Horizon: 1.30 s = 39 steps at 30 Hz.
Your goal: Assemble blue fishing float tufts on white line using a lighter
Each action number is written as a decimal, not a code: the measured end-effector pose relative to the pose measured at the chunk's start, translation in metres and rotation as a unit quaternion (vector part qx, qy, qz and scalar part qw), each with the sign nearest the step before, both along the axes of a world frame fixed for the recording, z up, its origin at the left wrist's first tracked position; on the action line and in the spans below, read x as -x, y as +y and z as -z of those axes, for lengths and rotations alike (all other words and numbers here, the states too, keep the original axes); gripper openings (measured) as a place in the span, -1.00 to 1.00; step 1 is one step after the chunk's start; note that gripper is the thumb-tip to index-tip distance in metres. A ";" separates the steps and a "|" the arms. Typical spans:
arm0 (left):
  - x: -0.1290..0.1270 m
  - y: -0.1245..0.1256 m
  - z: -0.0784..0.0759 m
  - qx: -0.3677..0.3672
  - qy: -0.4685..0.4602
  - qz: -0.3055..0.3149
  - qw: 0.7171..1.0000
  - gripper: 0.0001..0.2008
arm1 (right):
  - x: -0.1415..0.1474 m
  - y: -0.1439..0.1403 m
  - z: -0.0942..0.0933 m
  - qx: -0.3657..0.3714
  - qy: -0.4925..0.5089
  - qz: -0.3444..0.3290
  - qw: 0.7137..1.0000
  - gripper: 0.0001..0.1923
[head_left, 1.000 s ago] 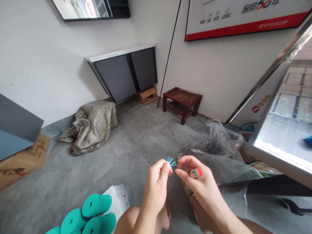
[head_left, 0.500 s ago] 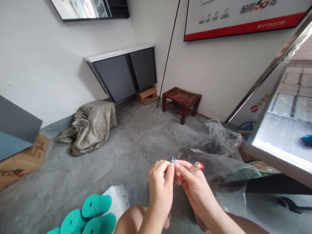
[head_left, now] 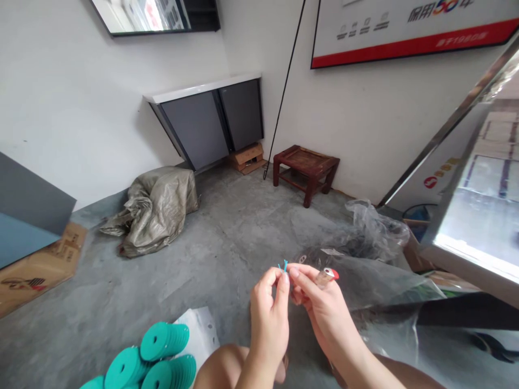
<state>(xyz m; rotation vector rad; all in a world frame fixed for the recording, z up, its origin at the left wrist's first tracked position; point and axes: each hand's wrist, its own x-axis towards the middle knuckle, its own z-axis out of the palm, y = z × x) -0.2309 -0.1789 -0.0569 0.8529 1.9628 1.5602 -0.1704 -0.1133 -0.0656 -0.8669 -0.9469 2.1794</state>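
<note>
My left hand (head_left: 270, 310) pinches a small bundle of thin blue strands (head_left: 283, 266) between thumb and forefinger. My right hand (head_left: 318, 302) meets it at the fingertips and also pinches the strands. The right hand's lower fingers curl around a small clear tube with a red end (head_left: 327, 275). Both hands hover above my bare knees, over the grey concrete floor.
Stacks of teal discs (head_left: 150, 359) lie on a white sheet (head_left: 200, 335) at lower left. Clear plastic bags (head_left: 373, 254) spread to the right. Further off stand a wooden stool (head_left: 305, 167), a crumpled grey sack (head_left: 156, 208), a grey cabinet (head_left: 211, 121) and cardboard (head_left: 36, 267).
The splayed blue strand ends have been gathered between both hands' fingertips. My right hand moved in to meet the left. The view shifted slightly.
</note>
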 end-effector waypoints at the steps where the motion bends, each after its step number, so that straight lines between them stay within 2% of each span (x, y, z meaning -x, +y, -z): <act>1: 0.001 0.000 0.000 -0.006 -0.006 0.002 1.000 -0.69 | 0.000 0.000 0.000 0.002 0.001 -0.001 1.000 -0.68; 9: 0.006 -0.001 0.001 -0.049 -0.080 0.041 0.995 -0.71 | 0.003 -0.001 -0.004 0.003 0.019 -0.032 0.999 -0.72; 17: 0.006 0.001 0.000 -0.032 -0.052 -0.012 0.998 -0.68 | 0.007 -0.003 0.000 -0.023 0.002 0.003 1.000 -0.70; 22: 0.008 -0.004 0.003 -0.052 -0.072 -0.036 0.995 -0.71 | 0.011 -0.006 -0.002 0.024 0.025 -0.010 0.999 -0.72; 25: 0.014 -0.012 0.006 -0.059 -0.070 -0.085 0.992 -0.71 | 0.016 -0.011 -0.002 0.051 0.029 -0.041 0.997 -0.64; 29: 0.023 -0.023 0.007 -0.042 -0.048 -0.142 0.988 -0.70 | 0.025 -0.022 0.001 0.019 -0.008 -0.082 0.996 -0.68; 35: 0.029 -0.033 0.005 -0.012 0.001 -0.150 0.989 -0.69 | 0.037 -0.031 0.003 -0.015 -0.031 -0.053 0.998 -0.68; 39: 0.031 -0.035 0.005 0.000 -0.004 -0.161 0.987 -0.68 | 0.039 -0.034 0.005 -0.041 -0.043 -0.046 0.997 -0.70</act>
